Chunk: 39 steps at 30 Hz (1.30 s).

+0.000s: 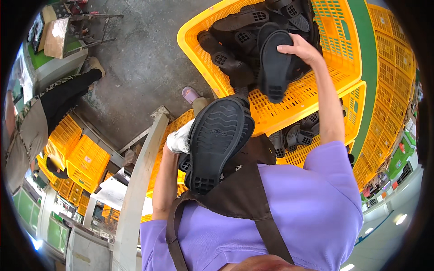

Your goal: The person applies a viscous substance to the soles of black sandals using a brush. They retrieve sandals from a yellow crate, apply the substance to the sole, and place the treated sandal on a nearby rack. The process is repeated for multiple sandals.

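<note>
My left hand [180,138], in a white glove, is closed on a small stack of black shoe soles [216,131] held upright against my brown apron [239,194]. The front sole turns its wavy-grooved tread this way; others show behind its edge. My bare right hand [302,49] pinches a black sole [276,58] at its upper end, thumb on the flat face. At least one more sole shows behind that one. Both are over a yellow plastic crate [289,106] with many loose dark soles [226,63] heaped in it. My left fingertips are hidden behind the stack.
Under this crate stands another yellow crate [356,106] with more soles. Stacked yellow crates [384,86] line the right side. A pale post [138,189] rises close to my left arm. At left are another person [34,117] and more yellow crates [88,160].
</note>
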Motion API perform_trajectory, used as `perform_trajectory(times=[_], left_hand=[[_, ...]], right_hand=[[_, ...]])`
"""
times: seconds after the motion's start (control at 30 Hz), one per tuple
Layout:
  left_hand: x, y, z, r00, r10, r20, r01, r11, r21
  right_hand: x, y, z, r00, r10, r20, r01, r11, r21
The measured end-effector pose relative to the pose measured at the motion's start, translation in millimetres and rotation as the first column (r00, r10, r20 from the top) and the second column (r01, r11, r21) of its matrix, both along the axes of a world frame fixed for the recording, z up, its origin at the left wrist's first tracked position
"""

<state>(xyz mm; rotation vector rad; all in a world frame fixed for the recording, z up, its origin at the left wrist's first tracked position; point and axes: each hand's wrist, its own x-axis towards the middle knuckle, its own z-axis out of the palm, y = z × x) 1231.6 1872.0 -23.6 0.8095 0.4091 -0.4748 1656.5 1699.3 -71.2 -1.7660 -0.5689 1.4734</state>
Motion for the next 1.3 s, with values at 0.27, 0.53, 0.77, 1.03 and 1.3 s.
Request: perform_trajectory(times=[0.27,0.53,0.77,1.03,1.3], left_hand=[[-12,-5,9,0.997,0.068,-0.02,-0.067,0.996,0.057],[-52,-29,28,0.965,0.254,-0.061,-0.246,0.963,0.113],[-98,-65,40,0.889,0.458,-0.012,-0.452,0.879,0.151],[-179,-142,59,0.713,0.677,0.182,-0.701,0.69,0.181],[-296,-292,54,0.231,0.898,0.375,-0.973,0.225,0.061]], right_hand=[[-70,64,-85,-0.233,0.961,0.147,-0.667,-0.048,-0.744],[-46,47,-114,0.177,0.951,0.254,-0.544,0.309,-0.78],[-45,11,6,0.545,0.617,0.567,-0.432,0.787,-0.44],[-61,-32,99,0.76,-0.145,-0.634,0.362,0.904,0.227],[-321,-6,135,0.392,0.291,-0.873,-0.012,0.95,0.311]])
